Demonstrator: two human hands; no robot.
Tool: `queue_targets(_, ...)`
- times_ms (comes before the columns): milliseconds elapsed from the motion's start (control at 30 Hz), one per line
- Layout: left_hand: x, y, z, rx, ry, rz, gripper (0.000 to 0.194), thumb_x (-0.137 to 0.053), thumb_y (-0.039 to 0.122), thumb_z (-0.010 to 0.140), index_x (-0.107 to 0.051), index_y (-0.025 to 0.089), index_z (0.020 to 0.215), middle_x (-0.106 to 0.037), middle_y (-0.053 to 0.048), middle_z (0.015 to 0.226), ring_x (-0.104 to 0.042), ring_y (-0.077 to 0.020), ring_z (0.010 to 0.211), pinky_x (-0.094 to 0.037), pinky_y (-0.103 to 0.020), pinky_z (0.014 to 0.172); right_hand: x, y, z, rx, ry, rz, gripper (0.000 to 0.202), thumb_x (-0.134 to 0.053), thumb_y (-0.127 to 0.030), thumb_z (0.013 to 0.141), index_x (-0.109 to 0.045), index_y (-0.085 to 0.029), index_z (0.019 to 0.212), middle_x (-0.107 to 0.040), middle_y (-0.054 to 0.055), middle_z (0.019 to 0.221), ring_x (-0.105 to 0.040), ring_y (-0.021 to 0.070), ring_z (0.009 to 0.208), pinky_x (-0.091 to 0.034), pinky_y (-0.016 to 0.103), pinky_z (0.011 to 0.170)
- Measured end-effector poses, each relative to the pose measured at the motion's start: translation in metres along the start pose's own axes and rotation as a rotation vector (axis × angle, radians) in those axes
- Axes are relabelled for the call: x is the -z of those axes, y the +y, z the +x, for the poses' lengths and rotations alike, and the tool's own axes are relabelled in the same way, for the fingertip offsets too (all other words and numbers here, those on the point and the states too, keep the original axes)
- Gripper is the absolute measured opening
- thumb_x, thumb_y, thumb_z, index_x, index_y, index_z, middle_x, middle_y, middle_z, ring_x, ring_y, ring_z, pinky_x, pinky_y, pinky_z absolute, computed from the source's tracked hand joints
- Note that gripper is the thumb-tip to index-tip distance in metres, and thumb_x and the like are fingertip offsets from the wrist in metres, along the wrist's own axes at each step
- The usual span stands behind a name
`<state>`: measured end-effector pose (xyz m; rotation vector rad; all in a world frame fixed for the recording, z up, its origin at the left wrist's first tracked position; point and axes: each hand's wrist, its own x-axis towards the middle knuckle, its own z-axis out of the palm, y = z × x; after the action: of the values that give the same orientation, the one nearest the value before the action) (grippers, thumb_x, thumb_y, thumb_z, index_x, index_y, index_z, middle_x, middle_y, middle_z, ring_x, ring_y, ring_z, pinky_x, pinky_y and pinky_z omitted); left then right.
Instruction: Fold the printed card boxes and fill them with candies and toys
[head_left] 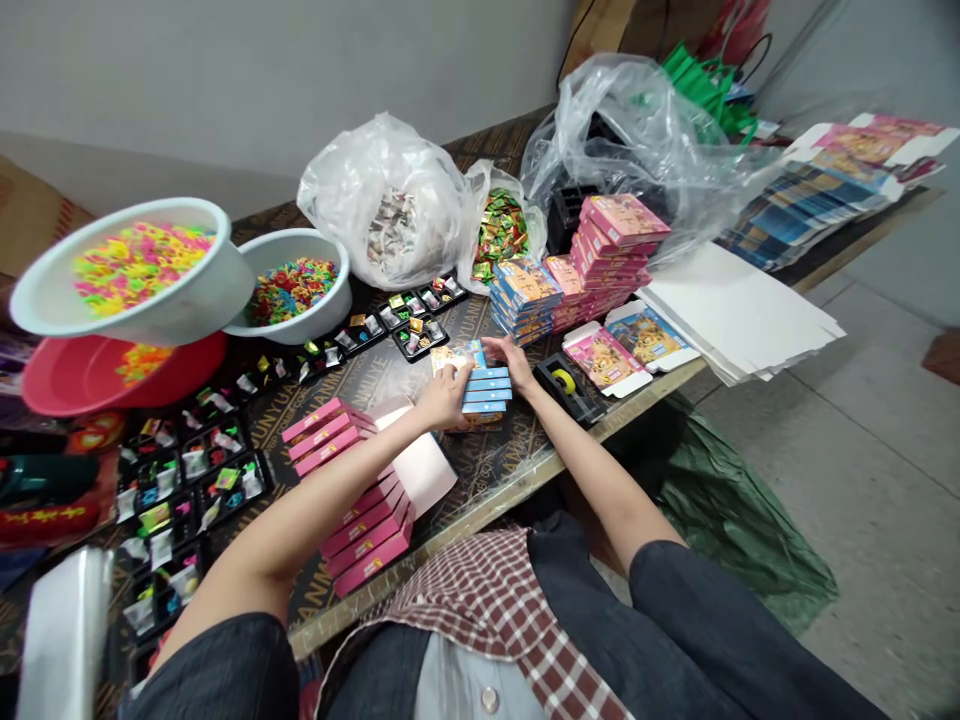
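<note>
A small stack of blue boxes [486, 390] stands on the dark table in front of me, between my hands. My left hand [445, 397] grips the stack from its left side, fingers over the top. Around the far right corner of the stack curves my right hand [510, 358], its fingers apart and thumb side near the boxes. Pink boxes [367, 535] lie in an overlapping row under and beside my left forearm. Next to them is a white open sheet [424, 465]. A black tape dispenser [570, 388] with yellow tape sits right of my right wrist.
Bowls of colourful pieces [142, 315] and filled black trays [225, 440] cover the left. Behind are plastic bags [386, 200] and stacked pink and blue boxes [615, 250]. White sheets [742, 310] and flat cartons [810, 200] lie right; a green bag [720, 500] hangs below the edge.
</note>
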<state>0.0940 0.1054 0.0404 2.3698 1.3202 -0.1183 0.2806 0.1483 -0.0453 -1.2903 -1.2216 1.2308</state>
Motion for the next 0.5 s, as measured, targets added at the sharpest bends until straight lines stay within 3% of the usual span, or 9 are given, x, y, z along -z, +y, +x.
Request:
queue_targets(67, 0.002, 0.002, -0.002, -0.007, 0.002, 0.049, 0.102, -0.083, 0.034, 0.052, -0.040, 0.017, 0.143, -0.050, -0.019, 0.128, -0.050, -0.0387, 0.121, -0.041, -0.047, 0.103, 0.006, -0.003, 0.013, 0.122, -0.063, -0.169, 0.071, -0.055, -0.075, 0.080, -0.069, -0.020, 0.123, -0.071, 0.010, 0.125, -0.063, 0.0268, 0.117, -0.044, 0.043, 0.107)
queue_targets(167, 0.004, 0.005, -0.005, -0.021, -0.005, 0.135, 0.097, -0.084, 0.036, 0.050, -0.044, 0.018, 0.137, -0.051, -0.018, 0.129, -0.046, -0.0388, 0.124, -0.034, -0.051, 0.107, 0.009, -0.009, 0.027, 0.225, -0.308, -0.480, 0.063, -0.077, -0.054, 0.071, -0.069, -0.022, 0.125, -0.059, 0.012, 0.143, -0.046, 0.0330, 0.139, -0.030, 0.051, 0.116)
queue_targets(233, 0.005, 0.006, -0.008, -0.024, -0.014, 0.158, 0.097, -0.084, 0.036, 0.051, -0.043, 0.017, 0.137, -0.051, -0.019, 0.131, -0.045, -0.0392, 0.125, -0.030, -0.054, 0.110, 0.006, -0.012, 0.030, 0.222, -0.435, -0.672, 0.061, -0.080, -0.043, 0.072, -0.067, -0.024, 0.129, -0.049, 0.012, 0.152, -0.031, 0.0374, 0.148, -0.021, 0.059, 0.117)
queue_targets(300, 0.003, 0.006, -0.011, -0.026, -0.005, 0.159, 0.098, -0.082, 0.037, 0.055, -0.039, 0.015, 0.140, -0.051, -0.020, 0.134, -0.045, -0.0396, 0.127, -0.026, -0.056, 0.112, 0.002, -0.014, 0.027, 0.224, -0.477, -0.818, 0.060, -0.078, -0.039, 0.076, -0.064, -0.026, 0.133, -0.044, 0.011, 0.155, -0.025, 0.0395, 0.150, -0.016, 0.064, 0.116)
queue_targets(500, -0.005, 0.004, -0.022, -0.085, 0.024, 0.150, 0.091, -0.079, 0.033, 0.059, -0.040, 0.015, 0.140, -0.051, -0.022, 0.138, -0.043, -0.0402, 0.133, -0.016, -0.060, 0.117, 0.005, -0.014, 0.008, 0.274, -0.495, -0.998, 0.067, -0.076, -0.036, 0.078, -0.056, -0.026, 0.141, -0.039, 0.014, 0.158, -0.030, 0.0392, 0.148, -0.011, 0.064, 0.117)
